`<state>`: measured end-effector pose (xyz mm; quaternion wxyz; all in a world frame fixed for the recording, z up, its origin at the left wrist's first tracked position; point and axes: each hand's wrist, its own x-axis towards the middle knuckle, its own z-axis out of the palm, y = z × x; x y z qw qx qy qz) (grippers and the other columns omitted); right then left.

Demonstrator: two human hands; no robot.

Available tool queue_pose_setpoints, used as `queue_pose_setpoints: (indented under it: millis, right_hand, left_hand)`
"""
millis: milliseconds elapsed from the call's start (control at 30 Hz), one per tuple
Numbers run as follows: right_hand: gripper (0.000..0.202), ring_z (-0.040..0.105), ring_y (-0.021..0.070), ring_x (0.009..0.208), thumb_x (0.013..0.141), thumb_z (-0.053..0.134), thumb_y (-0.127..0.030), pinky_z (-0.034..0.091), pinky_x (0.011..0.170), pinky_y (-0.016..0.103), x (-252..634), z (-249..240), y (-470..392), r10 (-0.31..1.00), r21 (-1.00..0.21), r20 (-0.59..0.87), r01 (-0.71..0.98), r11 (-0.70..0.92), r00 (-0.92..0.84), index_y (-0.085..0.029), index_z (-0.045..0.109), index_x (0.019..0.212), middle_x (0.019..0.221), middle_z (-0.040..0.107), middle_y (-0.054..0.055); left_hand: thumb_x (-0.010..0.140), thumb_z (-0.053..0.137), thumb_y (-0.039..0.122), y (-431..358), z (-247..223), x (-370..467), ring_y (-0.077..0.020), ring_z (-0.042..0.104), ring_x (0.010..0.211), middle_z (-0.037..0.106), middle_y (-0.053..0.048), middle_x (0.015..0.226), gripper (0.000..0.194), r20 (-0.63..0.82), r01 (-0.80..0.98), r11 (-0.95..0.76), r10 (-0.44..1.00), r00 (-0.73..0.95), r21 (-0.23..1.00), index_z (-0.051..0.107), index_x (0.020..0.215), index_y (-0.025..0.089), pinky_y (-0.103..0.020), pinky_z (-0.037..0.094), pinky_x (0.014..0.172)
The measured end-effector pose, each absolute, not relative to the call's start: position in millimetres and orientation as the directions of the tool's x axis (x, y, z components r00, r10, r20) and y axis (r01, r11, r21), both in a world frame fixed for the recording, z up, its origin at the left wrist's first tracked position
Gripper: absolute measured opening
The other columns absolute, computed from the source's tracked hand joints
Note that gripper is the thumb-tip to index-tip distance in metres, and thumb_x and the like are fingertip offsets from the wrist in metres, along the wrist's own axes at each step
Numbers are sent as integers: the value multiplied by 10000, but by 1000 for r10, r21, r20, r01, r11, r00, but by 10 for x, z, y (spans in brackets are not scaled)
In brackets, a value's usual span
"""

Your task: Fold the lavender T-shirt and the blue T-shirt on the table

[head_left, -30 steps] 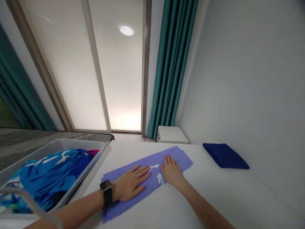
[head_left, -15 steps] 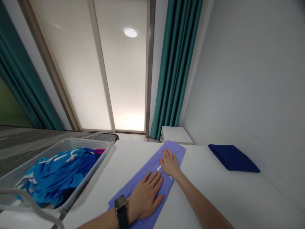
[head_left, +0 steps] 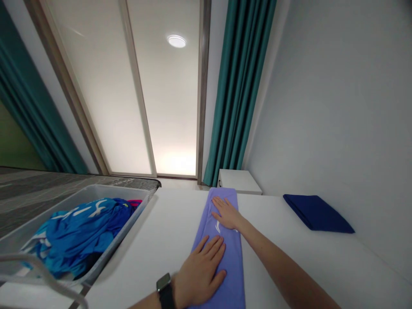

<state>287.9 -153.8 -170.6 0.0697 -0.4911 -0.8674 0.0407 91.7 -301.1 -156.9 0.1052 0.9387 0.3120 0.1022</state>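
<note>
A lavender garment point(head_left: 230, 257), folded into a long strip with a small white print, lies on the white table point(head_left: 141, 240). Its far end reaches close to the table's back edge. My left hand point(head_left: 204, 268), with a dark watch on the wrist, rests flat on the nearer part, fingers stretched out. Farther up the strip, my right hand point(head_left: 227, 213) presses flat on the cloth beside the print, its fingers extended. Neither hand grips the fabric. The garment's near end runs out of the bottom of the view.
A dark blue folded cloth point(head_left: 317, 212) lies at the table's right, near the wall. On the left stands a pale plastic bin point(head_left: 112, 253) holding blue clothes point(head_left: 83, 231). A white cabinet point(head_left: 240, 181) stands beyond the back edge, and a grey curved tube point(head_left: 48, 277) crosses the lower left.
The lavender garment has turned from a slant to nearly straight away from me, its near end swinging right. Both hands stay flat on it; my right hand has shifted slightly left.
</note>
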Motion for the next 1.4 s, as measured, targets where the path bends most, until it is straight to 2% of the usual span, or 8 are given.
queue_pose_setpoints:
  millis: [133,300,367,500,700,900,1133,1400]
  right_hand:
    - [608,186,194,1457,975,276,-409,73,1185,404,2856,-1643,-1578,815,-105,146,810,577,-561,-97,297,1496,1567,270,122]
    - [611,205,255,1451,976,239,-385,133,1165,469,2776,-1769,-1771,957,-148,132,950,277,-258,-49,317,1481,1562,256,172]
    - [635,192,271,1454,977,232,-411,127,1166,477,2756,-1847,-1842,968,-163,95,956,244,-231,-32,315,1479,1563,245,179]
    - [651,134,242,1469,984,191,-440,63,1180,443,2738,-1905,-1840,955,-153,134,946,285,-266,-48,286,1496,1574,223,157]
    - [670,120,220,1472,983,183,-479,68,1180,435,2706,-1807,-1564,948,-151,77,937,316,-307,-69,253,1509,1585,191,142]
    - [630,183,214,1459,996,157,-429,89,1183,435,2710,-1759,-1570,925,-146,116,915,376,-361,-68,304,1491,1563,270,141]
    - [636,194,240,1457,992,202,-446,119,1187,448,2751,-1758,-2196,912,-158,116,899,408,-394,-67,313,1490,1564,257,144]
    - [714,144,270,1467,967,239,-553,63,1205,444,2743,-1833,-3034,939,-219,112,914,342,-324,-96,270,1514,1575,214,104]
  left_hand:
    - [1004,280,486,-3093,-1591,1082,-264,235,1450,271,-117,1566,617,128,623,-738,666,735,260,245,1524,155,-490,190,1201]
    - [1003,292,486,-3109,-1547,1044,-266,255,1444,282,-111,1561,620,153,569,-775,620,770,275,211,1534,178,-499,191,1199]
    - [1003,309,473,-3094,-1533,978,-259,251,1446,274,-94,1567,611,147,533,-801,582,800,273,192,1539,203,-490,184,1202]
    - [993,356,467,-3007,-1519,853,-255,241,1449,245,-85,1580,617,116,494,-829,536,836,263,195,1538,226,-469,189,1201]
    - [989,374,449,-2836,-1562,805,-264,252,1445,269,-91,1572,603,133,556,-793,596,792,249,229,1530,225,-486,196,1195]
    - [1000,337,455,-2826,-1545,807,-256,241,1449,268,-88,1574,597,122,560,-784,604,787,269,201,1536,230,-506,191,1192]
    - [1003,350,435,-2639,-1563,493,-252,312,1422,306,-81,1562,566,136,612,-738,663,736,284,219,1529,272,-502,251,1171]
    - [996,337,486,-2626,-1574,441,-243,219,1456,211,-86,1591,619,62,636,-735,664,745,234,162,1541,249,-499,204,1183]
